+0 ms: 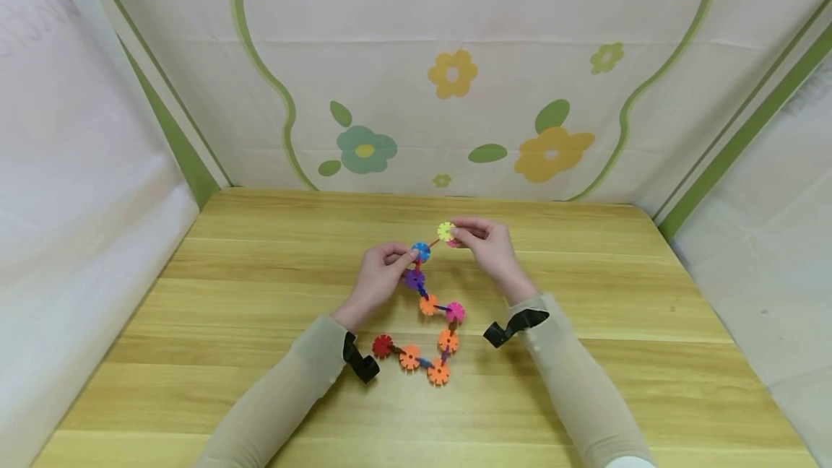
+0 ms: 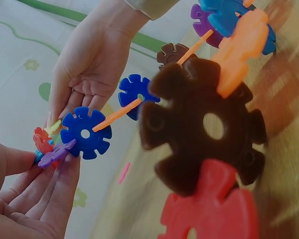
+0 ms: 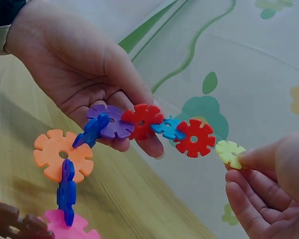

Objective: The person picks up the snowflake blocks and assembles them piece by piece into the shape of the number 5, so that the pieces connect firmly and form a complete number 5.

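Note:
A chain of notched plastic discs bends across the table in the head view, from a dark red disc [image 1: 382, 346] past several orange discs [image 1: 438, 372] and a pink disc [image 1: 455, 312]. My left hand [image 1: 380, 273] holds its upper part, thumb against a blue disc [image 1: 421, 252], with a purple disc [image 3: 109, 121] by its fingers. My right hand [image 1: 490, 248] pinches a yellow disc [image 3: 229, 154] between thumb and fingers. The yellow disc meets the edge of a red disc [image 3: 195, 138]; whether it is slotted in, I cannot tell.
The wooden table [image 1: 260, 237] ends at a flower-printed cloth backdrop [image 1: 403, 92], with cloth walls at both sides. Black straps [image 1: 360, 360] hang from the wrists. A small pink piece [image 2: 124, 173] shows near the chain in the left wrist view.

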`<control>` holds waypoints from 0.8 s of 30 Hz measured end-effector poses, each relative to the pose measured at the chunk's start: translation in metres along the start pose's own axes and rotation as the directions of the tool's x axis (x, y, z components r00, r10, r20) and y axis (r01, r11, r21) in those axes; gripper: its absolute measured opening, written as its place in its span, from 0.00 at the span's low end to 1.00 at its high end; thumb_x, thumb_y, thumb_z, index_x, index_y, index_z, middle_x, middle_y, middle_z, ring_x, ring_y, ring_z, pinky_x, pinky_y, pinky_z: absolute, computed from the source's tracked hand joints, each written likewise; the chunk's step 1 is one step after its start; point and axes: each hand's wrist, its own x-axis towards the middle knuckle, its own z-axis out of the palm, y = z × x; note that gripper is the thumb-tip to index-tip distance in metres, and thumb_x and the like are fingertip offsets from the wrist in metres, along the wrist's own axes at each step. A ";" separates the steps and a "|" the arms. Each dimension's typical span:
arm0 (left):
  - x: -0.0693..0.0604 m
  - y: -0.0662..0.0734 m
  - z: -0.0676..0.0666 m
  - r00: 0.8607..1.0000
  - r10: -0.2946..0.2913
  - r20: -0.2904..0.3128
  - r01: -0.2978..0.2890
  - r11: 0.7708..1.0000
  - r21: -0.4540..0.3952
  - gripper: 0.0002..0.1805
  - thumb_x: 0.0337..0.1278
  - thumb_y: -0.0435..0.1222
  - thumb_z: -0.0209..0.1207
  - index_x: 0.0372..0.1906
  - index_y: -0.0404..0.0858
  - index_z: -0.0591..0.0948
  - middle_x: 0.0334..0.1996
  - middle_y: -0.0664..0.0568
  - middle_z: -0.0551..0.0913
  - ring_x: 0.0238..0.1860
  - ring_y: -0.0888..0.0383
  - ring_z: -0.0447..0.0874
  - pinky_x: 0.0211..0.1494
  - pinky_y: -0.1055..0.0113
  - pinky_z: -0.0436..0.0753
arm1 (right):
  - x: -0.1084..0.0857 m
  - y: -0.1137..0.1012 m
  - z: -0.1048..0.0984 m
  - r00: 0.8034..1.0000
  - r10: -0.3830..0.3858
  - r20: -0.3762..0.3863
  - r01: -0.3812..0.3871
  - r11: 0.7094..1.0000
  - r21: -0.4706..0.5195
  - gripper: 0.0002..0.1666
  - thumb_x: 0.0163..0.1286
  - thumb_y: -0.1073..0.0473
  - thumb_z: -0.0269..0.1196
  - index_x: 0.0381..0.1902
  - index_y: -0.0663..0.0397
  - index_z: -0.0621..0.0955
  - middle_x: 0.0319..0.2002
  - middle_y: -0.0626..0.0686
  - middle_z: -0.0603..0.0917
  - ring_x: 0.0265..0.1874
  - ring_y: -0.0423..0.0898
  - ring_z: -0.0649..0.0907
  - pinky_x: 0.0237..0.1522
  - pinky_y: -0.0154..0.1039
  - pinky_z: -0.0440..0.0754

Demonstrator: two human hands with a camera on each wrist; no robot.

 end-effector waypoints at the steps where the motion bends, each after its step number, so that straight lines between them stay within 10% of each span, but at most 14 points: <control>1: 0.000 0.000 0.000 1.000 0.000 0.001 0.000 1.000 -0.003 0.08 0.72 0.35 0.61 0.40 0.34 0.85 0.34 0.48 0.88 0.32 0.55 0.86 0.44 0.48 0.86 | 0.000 0.000 0.001 1.000 -0.003 -0.001 0.003 1.000 0.005 0.15 0.72 0.65 0.66 0.54 0.68 0.84 0.47 0.62 0.87 0.43 0.57 0.87 0.55 0.59 0.80; 10: 0.000 0.001 0.000 1.000 -0.004 -0.005 0.004 1.000 -0.002 0.09 0.73 0.37 0.61 0.41 0.34 0.85 0.35 0.48 0.89 0.33 0.55 0.86 0.41 0.59 0.87 | -0.001 0.003 0.006 1.000 -0.025 0.005 0.025 0.999 0.020 0.14 0.72 0.64 0.67 0.52 0.66 0.85 0.44 0.61 0.88 0.43 0.63 0.86 0.52 0.57 0.83; 24: 0.001 0.002 0.002 0.999 -0.020 -0.042 0.019 1.000 -0.011 0.10 0.72 0.37 0.61 0.42 0.33 0.85 0.35 0.47 0.88 0.33 0.55 0.85 0.46 0.46 0.85 | -0.004 0.006 0.014 0.999 -0.002 -0.037 0.004 0.999 0.047 0.13 0.71 0.66 0.68 0.51 0.67 0.85 0.44 0.61 0.88 0.43 0.65 0.86 0.47 0.47 0.87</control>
